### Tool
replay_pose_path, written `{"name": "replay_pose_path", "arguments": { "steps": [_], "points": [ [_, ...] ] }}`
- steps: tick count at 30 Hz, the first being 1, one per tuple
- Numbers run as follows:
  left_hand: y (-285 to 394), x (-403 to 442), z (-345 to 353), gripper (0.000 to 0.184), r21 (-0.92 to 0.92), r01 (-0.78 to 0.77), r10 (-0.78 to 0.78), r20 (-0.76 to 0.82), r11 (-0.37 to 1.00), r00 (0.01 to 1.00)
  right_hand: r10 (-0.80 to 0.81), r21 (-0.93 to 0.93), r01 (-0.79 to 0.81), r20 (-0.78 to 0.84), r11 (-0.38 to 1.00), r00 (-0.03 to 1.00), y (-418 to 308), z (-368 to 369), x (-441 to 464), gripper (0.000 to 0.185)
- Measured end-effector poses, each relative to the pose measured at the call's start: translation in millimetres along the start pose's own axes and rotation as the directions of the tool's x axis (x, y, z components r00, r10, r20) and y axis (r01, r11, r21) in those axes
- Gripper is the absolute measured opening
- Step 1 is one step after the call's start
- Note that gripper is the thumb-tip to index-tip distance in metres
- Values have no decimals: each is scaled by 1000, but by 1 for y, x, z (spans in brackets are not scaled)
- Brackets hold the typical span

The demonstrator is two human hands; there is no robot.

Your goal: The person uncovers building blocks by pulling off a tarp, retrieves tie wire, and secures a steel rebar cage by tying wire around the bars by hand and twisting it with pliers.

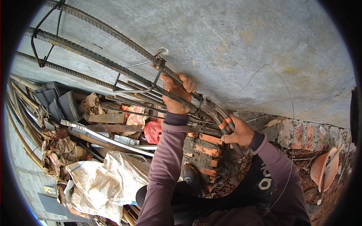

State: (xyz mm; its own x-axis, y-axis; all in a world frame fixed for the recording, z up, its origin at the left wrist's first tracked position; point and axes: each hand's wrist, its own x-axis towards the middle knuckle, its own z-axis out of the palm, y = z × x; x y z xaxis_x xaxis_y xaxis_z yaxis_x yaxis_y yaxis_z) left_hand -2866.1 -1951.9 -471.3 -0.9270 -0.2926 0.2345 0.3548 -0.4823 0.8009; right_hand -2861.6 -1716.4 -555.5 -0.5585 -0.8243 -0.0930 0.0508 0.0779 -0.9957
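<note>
1. The left hand point(176, 90) reaches up from its sleeve to the rebar cage point(113, 64), the forearm running nearly straight and the wrist against the lower bars.
2. Its fingers curl over one of the bars – a closed grip on the cage, knuckles toward the wall side.
3. The right hand point(241, 132) is just beside the cage's right-hand end, the elbow bent outward and the forearm slanting in from the right.
4. It is closed around the pliers point(229, 122), the thumb lying across the handles and pointing toward the cage.
5. The pliers have orange-and-black grips and a dull metal head; the head lies close against the cage's right-hand end, though whether it bites on anything there I cannot tell.
6. The cage itself slopes down from upper left to the hands: long, dark, ribbed bars with brownish patches, braced by thinner bent stirrups point(159, 73).
7. A thin wire point(292, 101) arcs in a loose loop to the right of the cage.
8. The grey wall point(241, 41) stands behind and above the cage; brickwork point(207, 150) shows below its right-hand end.
9. Below the cage, to the left – a red plastic bag point(152, 132), and farther down a pale sack point(117, 171).
</note>
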Motion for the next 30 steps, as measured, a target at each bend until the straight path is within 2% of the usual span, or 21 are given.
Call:
{"name": "replay_pose_path", "arguments": {
  "steps": [1, 2, 3, 4, 5, 6, 7, 8, 9, 10, 12, 15, 17, 18, 21, 24, 26, 27, 30],
  "points": [
    [1, 2, -1, 62, 1, -5, 5, 16, 1000, 1000, -81, -310, 41, -115, 950, 990, -7, -5, -1, 45],
    [1, 2, -1, 62, 1, -3, 3, 27, 1000, 1000, -44, -485, -51, -181, 873, 983, -22, -10, -7, 52],
    [0, 1, -2, 62, 1, 1, -1, 41, 1000, 999, -227, -698, -3, -237, 716, 945, -26, -12, -9, 53],
    [0, 2, -2, 62, 7, -11, 11, 50, 1000, 999, -414, -864, 6, -235, 503, 879, -29, -15, -9, 54],
    [0, 4, -2, 61, 2, -19, 19, 66, 1000, 998, -583, -967, -22, -171, 254, 794, -31, -17, -8, 55],
    [-1, 3, -2, 60, 0, -24, 24, 76, 1000, 997, -536, -956, -8, -172, 295, 827, -32, -17, -5, 46],
    [-1, 2, -3, 60, -1, -29, 29, 85, 1000, 996, -335, -872, 22, -165, 489, 928, -34, -19, -3, 42],
    [-1, 3, -4, 59, 14, -43, 41, 103, 999, 994, -128, -750, 3, -109, 662, 986, -36, -24, 1, 39],
    [-1, 3, -4, 56, -4, -36, 36, 97, 999, 995, 74, -597, -65, -10, 800, 997, -39, -28, 5, 37],
    [-2, 3, -5, 53, -22, -29, 31, 92, 999, 995, 211, -481, -175, 21, 859, 977, -47, -32, 7, 37],
    [-3, 4, -7, 43, -60, -49, 55, 99, 997, 994, 445, -246, -405, 134, 881, 886, -69, -40, 12, 37],
    [-6, 5, -7, 38, -101, -83, 90, 72, 991, 993, 366, -409, -281, 144, 868, 919, -68, -45, 20, 35],
    [-7, 4, -6, 35, -126, -100, 108, 62, 987, 992, 102, -605, -61, 34, 794, 994, -41, -43, 17, 34],
    [-6, 4, -4, 35, -110, -95, 102, 56, 989, 993, -42, -695, 33, 4, 718, 999, -38, -40, 14, 34],
    [-8, 4, -5, 34, -105, -84, 89, 44, 991, 995, 32, -789, -51, -40, 613, 999, -62, -28, 9, 40],
    [-6, 4, -4, 34, -91, -114, 120, 62, 989, 991, -147, -911, 71, 11, 406, 989, -48, -35, 13, 44],
    [-4, 4, -2, 34, -77, -119, 123, 57, 990, 991, 126, -663, -85, 15, 744, 992, -55, -45, 20, 41],
    [-4, 3, -3, 35, -73, -108, 111, 41, 991, 993, 253, -494, -193, 58, 848, 966, -61, -51, 24, 40],
    [-5, 4, -2, 37, -77, -113, 117, 48, 991, 992, 469, -192, -428, 324, 883, 822, -78, -72, 41, 34]
  ]
}}
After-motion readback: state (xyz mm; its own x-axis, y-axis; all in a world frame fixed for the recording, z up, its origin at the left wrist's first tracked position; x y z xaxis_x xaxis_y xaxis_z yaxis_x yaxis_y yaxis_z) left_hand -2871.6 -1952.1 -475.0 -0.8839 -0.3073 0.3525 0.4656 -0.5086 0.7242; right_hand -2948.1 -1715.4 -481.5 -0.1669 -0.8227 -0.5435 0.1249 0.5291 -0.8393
